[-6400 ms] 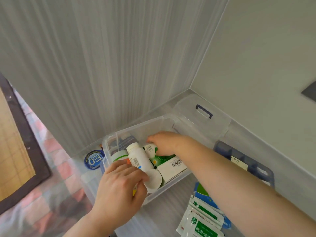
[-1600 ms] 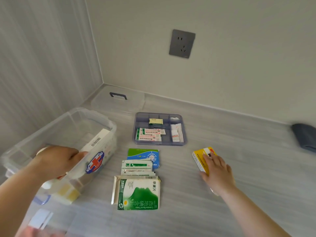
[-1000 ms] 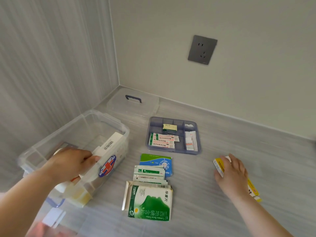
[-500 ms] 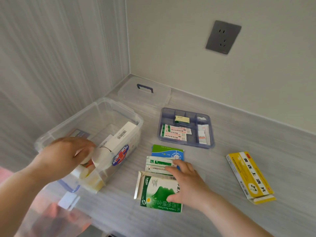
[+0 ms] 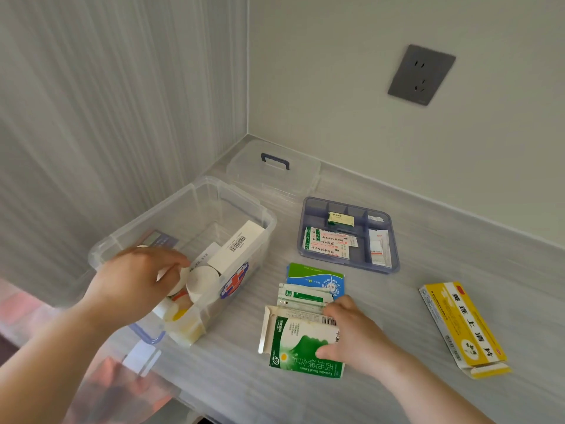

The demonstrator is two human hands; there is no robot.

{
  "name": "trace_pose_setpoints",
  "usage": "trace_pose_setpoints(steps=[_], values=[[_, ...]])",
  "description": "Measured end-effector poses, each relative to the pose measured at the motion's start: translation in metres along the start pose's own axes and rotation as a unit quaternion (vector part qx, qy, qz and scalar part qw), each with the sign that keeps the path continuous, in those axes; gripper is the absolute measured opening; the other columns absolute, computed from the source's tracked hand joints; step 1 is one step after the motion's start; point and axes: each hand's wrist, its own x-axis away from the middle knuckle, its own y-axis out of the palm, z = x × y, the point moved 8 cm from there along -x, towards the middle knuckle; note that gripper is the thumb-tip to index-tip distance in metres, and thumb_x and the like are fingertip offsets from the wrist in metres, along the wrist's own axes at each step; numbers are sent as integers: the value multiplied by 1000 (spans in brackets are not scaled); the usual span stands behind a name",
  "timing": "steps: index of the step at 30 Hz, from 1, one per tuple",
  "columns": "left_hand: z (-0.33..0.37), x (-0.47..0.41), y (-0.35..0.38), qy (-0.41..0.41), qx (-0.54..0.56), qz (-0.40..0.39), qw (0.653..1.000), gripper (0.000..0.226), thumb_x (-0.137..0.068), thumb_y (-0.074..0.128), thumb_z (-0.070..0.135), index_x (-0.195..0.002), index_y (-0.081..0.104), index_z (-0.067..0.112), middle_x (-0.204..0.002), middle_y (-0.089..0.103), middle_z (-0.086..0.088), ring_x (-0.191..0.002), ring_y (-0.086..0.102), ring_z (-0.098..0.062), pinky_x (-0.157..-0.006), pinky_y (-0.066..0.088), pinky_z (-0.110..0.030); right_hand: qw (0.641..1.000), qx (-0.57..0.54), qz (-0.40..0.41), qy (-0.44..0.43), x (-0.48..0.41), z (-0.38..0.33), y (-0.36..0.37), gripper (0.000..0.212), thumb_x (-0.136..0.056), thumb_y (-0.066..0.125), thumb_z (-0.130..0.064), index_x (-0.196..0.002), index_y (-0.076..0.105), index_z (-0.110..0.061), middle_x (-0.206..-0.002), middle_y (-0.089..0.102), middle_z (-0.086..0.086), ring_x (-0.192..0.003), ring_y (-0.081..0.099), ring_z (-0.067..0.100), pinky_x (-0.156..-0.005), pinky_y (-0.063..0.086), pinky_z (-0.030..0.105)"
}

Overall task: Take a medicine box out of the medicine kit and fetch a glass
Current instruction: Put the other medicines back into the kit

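The clear plastic medicine kit (image 5: 195, 191) stands open at the counter's left, with a red-cross sticker on its front. Inside are white bottles and a white box (image 5: 241, 243) with a barcode. My left hand (image 5: 134, 280) reaches into the kit, its fingers closed around a white bottle (image 5: 177, 281). To the kit's right, my right hand (image 5: 354, 335) grips a green-and-white medicine box (image 5: 293, 344) lying flat at the near end of a small pile of packs. A yellow medicine box (image 5: 461, 327) lies alone on the counter at the right. No glass is in view.
The kit's clear lid (image 5: 275, 175) with a blue handle lies in the back corner. A blue divided tray (image 5: 315, 206) holding plasters sits behind the packs. Green and blue sachets (image 5: 315, 275) lie beyond the green box. Walls close off the left and back; a socket (image 5: 420, 75) is on the back wall.
My right hand let go of the yellow box, leaving it on the counter, then moved left and closed on the green-and-white box. My left hand stays in the kit on the bottle.
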Motion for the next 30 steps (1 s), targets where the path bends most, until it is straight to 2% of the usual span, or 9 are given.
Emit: trace_pose_setpoints(steps=[6, 9, 11, 16, 18, 22, 26, 28, 30], values=[[1, 0, 0, 3, 10, 5, 1000, 22, -80, 61, 3, -89, 73, 17, -101, 73, -1, -96, 63, -28, -80, 46, -34, 998, -66, -22, 1, -1, 4, -13, 41, -74, 69, -24, -112, 54, -18, -103, 41, -11, -96, 49, 9, -77, 42, 17], [1, 0, -1, 6, 17, 10, 1000, 21, -78, 62, 0, -86, 74, 16, -98, 74, -1, -94, 65, -28, -78, 47, -34, 993, -113, -16, 9, -2, 8, -22, 19, -73, 70, -20, -83, 56, -28, -92, 52, -13, -83, 54, 5, -63, 42, 12], [2, 0, -2, 8, 16, 10, 1000, 22, -77, 63, 0, -86, 74, 16, -97, 74, -1, -94, 65, -27, -78, 48, -35, 991, -137, -8, 10, -4, 10, -28, 26, -72, 71, -17, -70, 51, -33, -92, 60, -6, -80, 57, 9, -64, 46, 19], [1, -1, -2, 11, 19, 9, 1000, 22, -77, 63, 1, -84, 74, 18, -96, 75, 0, -92, 65, -28, -77, 48, -34, 984, -179, -8, 11, -7, 9, -35, 23, -75, 69, -12, -72, 52, -27, -100, 65, 7, -88, 61, 19, -81, 50, 33], [0, -1, -2, 18, 20, 11, 1000, 22, -76, 64, 0, -83, 75, 18, -95, 75, 0, -91, 66, -28, -76, 49, -35, 979, -201, -23, 13, -8, 9, -35, 20, -76, 67, -10, -75, 53, -25, -100, 65, 7, -87, 62, 17, -78, 52, 30], [0, 0, -3, 27, 20, 31, 999, 21, -80, 56, 10, -80, 75, 20, -89, 76, -1, -82, 67, -29, -70, 50, -34, 964, -265, 3, 1, -10, 9, -62, 22, -79, 64, -8, -84, 52, -25, -95, 62, -4, -77, 60, 4, -53, 48, 6], [4, 1, -11, 52, 8, 70, 996, 26, -66, 49, 18, -68, 75, 17, -73, 77, 1, -57, 67, -25, -55, 43, -24, 938, -340, 47, -37, -19, -11, -114, 27, -77, 62, 1, -84, 53, -24, -88, 61, -6, -70, 62, 7, -54, 52, 13], [7, 1, -13, 70, 7, 74, 995, 35, -68, 40, 26, -65, 74, 19, -69, 76, 3, -55, 68, -23, -52, 47, -25, 934, -344, 62, -71, -27, -35, -138, 27, -75, 63, 1, -82, 57, -25, -85, 63, -5, -69, 62, 9, -59, 53, 19], [9, 0, -15, 85, 2, 77, 993, 41, -66, 34, 30, -64, 74, 20, -67, 76, 5, -57, 70, -19, -49, 53, -28, 937, -323, 56, -116, -40, -70, -154, 28, -74, 64, -1, -81, 60, -28, -84, 64, -7, -68, 63, 5, -59, 54, 14]])
